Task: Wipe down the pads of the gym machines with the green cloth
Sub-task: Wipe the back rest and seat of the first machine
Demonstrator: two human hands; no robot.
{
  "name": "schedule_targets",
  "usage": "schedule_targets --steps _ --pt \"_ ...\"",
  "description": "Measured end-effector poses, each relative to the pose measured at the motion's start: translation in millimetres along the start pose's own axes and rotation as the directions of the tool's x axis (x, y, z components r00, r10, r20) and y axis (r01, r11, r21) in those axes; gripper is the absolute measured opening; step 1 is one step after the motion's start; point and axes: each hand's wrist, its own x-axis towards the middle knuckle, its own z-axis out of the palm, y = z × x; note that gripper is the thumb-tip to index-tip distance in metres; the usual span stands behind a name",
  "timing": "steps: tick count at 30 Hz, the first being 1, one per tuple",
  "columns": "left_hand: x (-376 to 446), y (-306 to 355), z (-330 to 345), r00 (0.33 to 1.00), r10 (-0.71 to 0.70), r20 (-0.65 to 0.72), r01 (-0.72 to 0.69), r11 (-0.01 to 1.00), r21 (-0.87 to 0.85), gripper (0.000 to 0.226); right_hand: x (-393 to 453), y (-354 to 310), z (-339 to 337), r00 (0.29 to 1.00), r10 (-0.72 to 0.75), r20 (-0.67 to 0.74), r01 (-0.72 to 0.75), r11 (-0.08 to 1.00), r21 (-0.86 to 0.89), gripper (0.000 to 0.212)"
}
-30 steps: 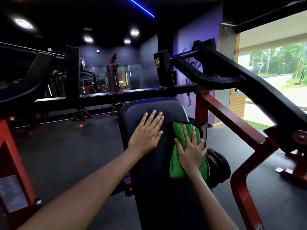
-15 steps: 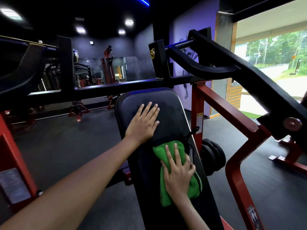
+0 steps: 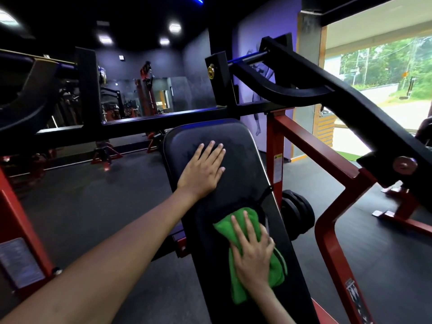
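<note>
Green cloth [image 3: 251,249] is pressed flat against the lower right part of the black pad [image 3: 236,174] under the right hand [image 3: 253,256]. For a good wipe, even pressure is best kept through the whole palm, with overlapping strokes carried to the pad's edges and along the seam. The right grip is spread, fingers straight over the cloth, nothing pinched. The left hand [image 3: 202,174] is laid flat on the upper pad, fingers straight and close together, which probably steadies it.
</note>
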Motion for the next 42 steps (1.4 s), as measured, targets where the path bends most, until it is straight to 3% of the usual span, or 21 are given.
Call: schedule_targets --steps 2,4,6,8,12,15,17,19,22,24,27,30,33,35,36,38,40,42 --pt "-5.1 3.1 0.8 1.0 0.029 -0.007 -0.029 1.0 0.006 0.055 10.9 22.0 -2.4 0.984 0.176 0.036 -0.178 0.983 0.042 0.069" --pt "-10.4 5.4 1.4 0.997 0.078 0.002 -0.078 0.997 0.029 0.055 32.4 27.5 -5.5 0.905 0.421 0.066 -0.426 0.893 0.143 0.058" --pt "-8.9 5.9 -0.1 0.996 0.091 -0.02 -0.091 0.996 0.003 0.053 47.0 15.0 -7.6 0.86 0.505 0.08 -0.51 0.843 0.172 0.054" --pt "-7.4 6.5 -2.1 0.997 0.075 -0.036 -0.076 0.997 -0.014 0.052 43.1 -8.0 -8.9 0.897 0.437 0.07 -0.442 0.885 0.146 0.055" --pt "-10.0 6.1 -4.9 0.996 0.083 -0.044 -0.085 0.996 -0.032 0.05 -12.9 -34.5 -6.7 0.99 0.132 0.058 -0.135 0.99 0.048 0.059" --pt "-16.5 8.6 -4.0 0.995 0.092 -0.028 -0.094 0.994 -0.061 0.051 -43.2 -5.2 -10.3 0.983 -0.172 0.067 0.171 0.985 0.016 0.074" --pt "-21.4 12.9 -2.5 0.993 0.114 -0.039 -0.116 0.992 -0.043 0.05 -40.2 29.5 -13.4 0.966 -0.247 0.079 0.249 0.969 -0.014 0.079" --pt "-21.9 14.9 -2.0 0.992 0.116 -0.046 -0.118 0.992 -0.036 0.049 -22.2 48.6 -15.7 0.988 -0.108 0.107 0.11 0.994 -0.006 0.07" --pt "-22.2 14.6 -1.9 0.993 0.11 -0.037 -0.11 0.994 -0.006 0.049 7.6 26.1 -13.8 0.963 0.237 0.127 -0.248 0.965 0.085 0.053" --pt "-21.4 15.4 -1.2 0.993 0.114 -0.036 -0.114 0.993 0.006 0.049 16.7 -1.5 -11.8 0.947 0.304 0.099 -0.314 0.944 0.106 0.052" --pt "-21.2 16.2 0.2 0.991 0.123 -0.047 -0.123 0.992 -0.008 0.049 -3.5 -38.1 -10.3 0.985 0.155 0.072 -0.161 0.984 0.072 0.056" --pt "-21.4 15.2 -1.2 0.991 0.13 -0.039 -0.13 0.991 -0.007 0.05 -42.6 -44.3 -7.3 0.992 -0.118 0.048 0.117 0.993 0.022 0.071" --pt "-22.9 15.1 -1.9 0.99 0.138 -0.018 -0.138 0.99 -0.015 0.05 -61.0 -2.1 -5.1 0.887 -0.46 0.048 0.461 0.887 -0.025 0.075" --pt "-22.4 15.1 -1.2 0.991 0.136 -0.016 -0.137 0.991 -0.01 0.05 -58.5 34.9 -6.2 0.855 -0.515 0.064 0.519 0.852 -0.067 0.074" --pt "-22.0 15.2 -0.4 0.991 0.135 -0.02 -0.135 0.991 -0.007 0.05 -55.5 48.2 -7.5 0.893 -0.442 0.083 0.448 0.892 -0.066 0.076" --pt "-21.9 15.3 1.0 0.991 0.135 -0.024 -0.135 0.991 0.01 0.05 -49.4 52.2 -11.6 0.989 -0.1 0.11 0.101 0.995 -0.008 0.068" --pt "-21.5 15.7 1.2 0.99 0.135 -0.029 -0.134 0.991 0.024 0.05 -40.4 31.8 -11.3 0.959 0.262 0.104 -0.272 0.959 0.085 0.055" --pt "-21.2 16.1 0.8 0.991 0.131 -0.029 -0.131 0.991 0.021 0.049 -31.4 3.0 -10.0 0.912 0.395 0.109 -0.408 0.9 0.153 0.052"
